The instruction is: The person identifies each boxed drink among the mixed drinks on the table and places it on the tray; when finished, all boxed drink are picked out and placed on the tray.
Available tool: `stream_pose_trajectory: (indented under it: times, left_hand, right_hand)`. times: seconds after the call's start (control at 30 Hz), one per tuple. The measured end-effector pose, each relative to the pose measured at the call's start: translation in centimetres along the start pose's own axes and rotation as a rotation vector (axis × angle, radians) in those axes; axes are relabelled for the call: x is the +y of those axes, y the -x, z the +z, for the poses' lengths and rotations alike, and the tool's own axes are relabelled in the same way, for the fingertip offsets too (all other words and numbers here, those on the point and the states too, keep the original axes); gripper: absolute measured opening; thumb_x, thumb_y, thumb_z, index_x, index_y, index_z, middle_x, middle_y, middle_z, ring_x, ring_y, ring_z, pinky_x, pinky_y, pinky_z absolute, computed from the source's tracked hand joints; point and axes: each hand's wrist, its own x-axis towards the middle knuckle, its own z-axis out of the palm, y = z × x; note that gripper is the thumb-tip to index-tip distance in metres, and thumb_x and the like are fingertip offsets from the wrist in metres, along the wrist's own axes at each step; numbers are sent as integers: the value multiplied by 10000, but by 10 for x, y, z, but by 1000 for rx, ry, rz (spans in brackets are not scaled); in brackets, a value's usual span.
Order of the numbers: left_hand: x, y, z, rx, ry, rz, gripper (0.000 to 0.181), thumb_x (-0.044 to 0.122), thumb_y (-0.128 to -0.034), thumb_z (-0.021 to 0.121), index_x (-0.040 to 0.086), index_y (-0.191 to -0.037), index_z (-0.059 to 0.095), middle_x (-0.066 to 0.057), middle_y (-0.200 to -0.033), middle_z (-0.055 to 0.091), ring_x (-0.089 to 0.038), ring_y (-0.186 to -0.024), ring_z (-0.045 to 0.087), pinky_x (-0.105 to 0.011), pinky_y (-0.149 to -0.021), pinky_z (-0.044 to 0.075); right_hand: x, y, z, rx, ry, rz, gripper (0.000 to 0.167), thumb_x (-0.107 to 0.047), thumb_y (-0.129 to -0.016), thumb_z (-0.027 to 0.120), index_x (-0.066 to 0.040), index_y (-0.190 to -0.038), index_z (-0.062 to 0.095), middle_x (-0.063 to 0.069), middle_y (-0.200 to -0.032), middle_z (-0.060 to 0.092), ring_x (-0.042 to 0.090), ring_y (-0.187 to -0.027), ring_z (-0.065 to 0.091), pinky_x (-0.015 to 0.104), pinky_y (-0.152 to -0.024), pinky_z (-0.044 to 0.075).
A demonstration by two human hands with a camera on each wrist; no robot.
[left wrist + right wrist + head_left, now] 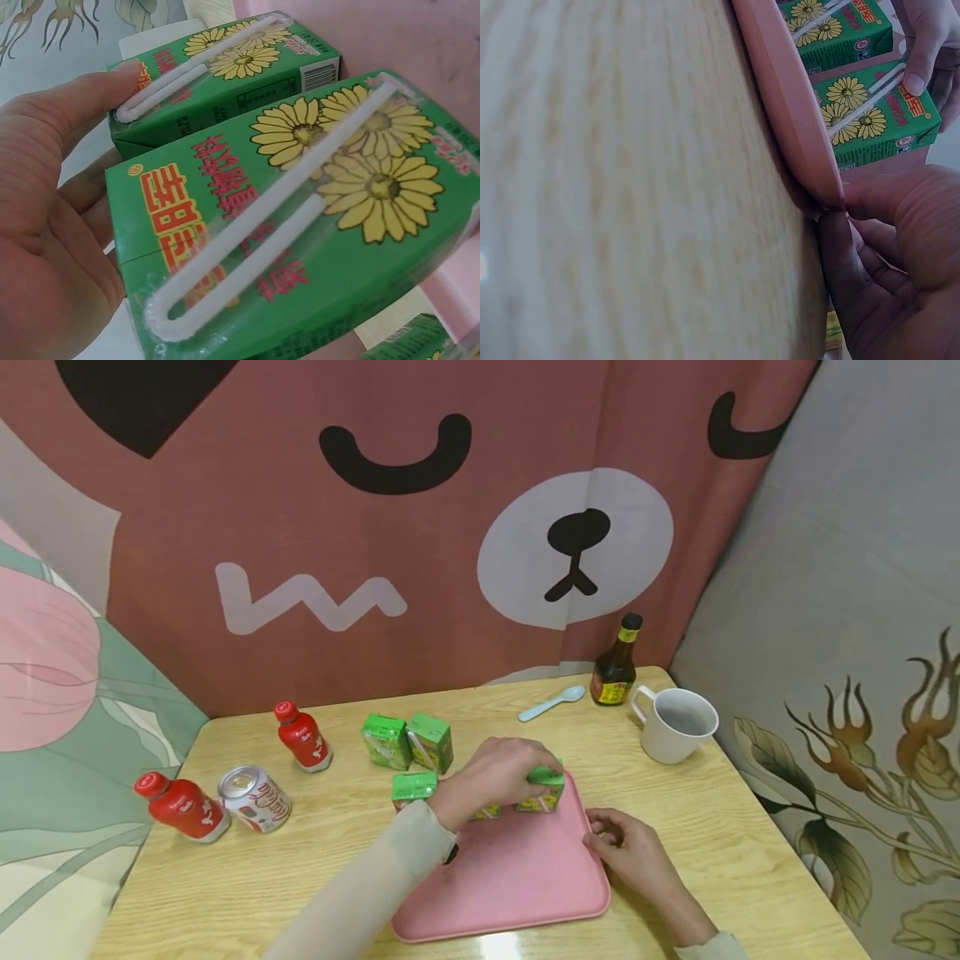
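Note:
My left hand [506, 768] grips the top of a green drink carton [542, 799] standing at the far right corner of the pink tray [525, 881]. In the left wrist view, the thumb lies on that carton [225, 71]. A second carton [300, 202] with a white straw and yellow flowers stands beside it, mostly hidden by my wrist in the head view. My right hand [632, 853] pinches the tray's right rim; in the right wrist view, thumb and finger meet on the rim [799, 112].
Left of my left wrist is another carton [414, 786], with two more cartons [386, 742] behind. Two red bottles [303, 737] and a cola can [255, 797] stand at left. A light blue spoon [551, 703], sauce bottle [615, 664] and white mug [675, 727] are at the back right.

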Motion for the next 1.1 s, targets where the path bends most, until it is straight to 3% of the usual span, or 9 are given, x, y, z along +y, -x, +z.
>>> stream_pose_trajectory:
  times: [0.17, 0.23, 0.33, 0.47, 0.6, 0.77, 0.93, 1.1]
  left_hand:
    - [0, 2, -1, 1, -10, 10, 323, 393, -930, 755, 336, -1246, 727, 129, -1299, 637, -71, -1096, 610, -301, -753, 524]
    - [0, 5, -3, 23, -2, 14, 328, 410, -943, 734, 317, -1257, 724, 94, -1357, 614, -105, -1191, 579, -328, -837, 526]
    - [-1, 13, -11, 92, 31, 10, 337, 417, -964, 702, 279, -1270, 723, 50, -1412, 580, -159, -1296, 518, -375, -959, 494]
    - [-11, 33, -33, 221, 86, -11, 318, 375, -985, 681, 256, -1278, 718, 34, -1406, 578, -184, -1303, 508, -411, -1020, 456]
    - [-34, 61, -57, 324, 147, -49, 309, 324, -987, 690, 232, -1281, 712, 5, -1395, 587, -208, -1304, 506, -435, -1046, 435]
    - [-76, 94, -72, 363, 232, -141, 338, 269, -973, 718, 188, -1300, 696, -19, -1391, 572, -245, -1299, 483, -487, -1014, 448]
    - [-117, 121, -69, 329, 289, -257, 422, 199, -952, 742, 145, -1360, 648, -99, -1429, 531, -337, -1323, 452, -566, -1018, 430]
    - [-145, 136, -53, 257, 335, -350, 521, 131, -930, 760, 100, -1421, 585, -191, -1480, 468, -415, -1249, 520, -576, -1005, 445]
  right_hand:
    - [-1, 1, 0, -1, -12, 5, 338, -62, -896, 783, -28, -1221, 700, 14, -937, 678, 128, -792, 654, 251, -645, 547]
    - [-1, 1, -1, 1, -8, 8, 337, -73, -899, 783, -29, -1222, 699, 12, -939, 677, 126, -791, 649, 249, -646, 543]
    - [0, 2, -1, 3, -4, 15, 337, -83, -899, 786, -28, -1221, 700, 12, -939, 676, 127, -784, 640, 247, -648, 536]
    - [0, 2, -1, 1, 6, 18, 343, -96, -899, 790, -28, -1223, 699, 9, -939, 674, 125, -779, 632, 243, -645, 529]
    - [-2, 0, -1, -1, 15, 14, 345, -89, -898, 790, -27, -1225, 696, 12, -942, 675, 129, -788, 637, 246, -651, 536]
    - [-2, 0, -1, 4, 23, 13, 349, -84, -899, 786, -22, -1230, 693, 16, -945, 674, 134, -795, 636, 248, -649, 539]
    - [-4, 0, -1, -1, 36, 13, 350, -89, -903, 785, -29, -1235, 693, 13, -948, 673, 132, -796, 634, 245, -650, 536]
    - [-5, 0, 0, -1, 54, 31, 342, -98, -902, 787, -46, -1229, 700, 7, -943, 667, 129, -783, 622, 245, -632, 524]
